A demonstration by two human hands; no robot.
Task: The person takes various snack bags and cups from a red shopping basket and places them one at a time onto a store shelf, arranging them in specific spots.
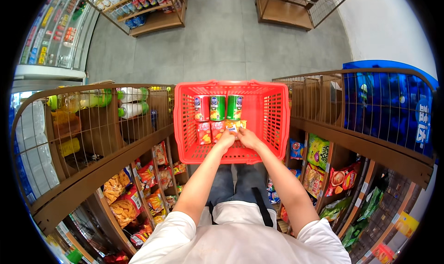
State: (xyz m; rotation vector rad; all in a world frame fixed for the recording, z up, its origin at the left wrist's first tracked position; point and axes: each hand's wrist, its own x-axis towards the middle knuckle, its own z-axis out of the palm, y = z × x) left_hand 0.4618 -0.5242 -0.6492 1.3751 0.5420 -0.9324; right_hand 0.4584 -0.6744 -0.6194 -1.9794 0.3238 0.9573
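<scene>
A red plastic shopping basket (pixel 255 135) is in front of me. Inside it, my left hand (pixel 226 139) grips the left side of a yellow snack packet (pixel 230 128). The fingers of my right hand (pixel 247 137) are on its right side, where another bit of yellow packaging (pixel 243 124) shows. Just left of my hands are two small red packs, a left one (pixel 204 133) and a right one (pixel 218 131). Above these lie three cans in a row: a red can (pixel 201 108), a green can (pixel 217 108) and another green can (pixel 235 108).
Brown shelving with wire sides flanks me, holding bottles (pixel 95 98) on the left and large blue containers (pixel 378 101) on the right. Snack bags (pixel 126 208) fill lower shelves. Beyond the basket, grey floor (pixel 215 49) runs between a drinks rack (pixel 156 24) and another rack (pixel 286 16).
</scene>
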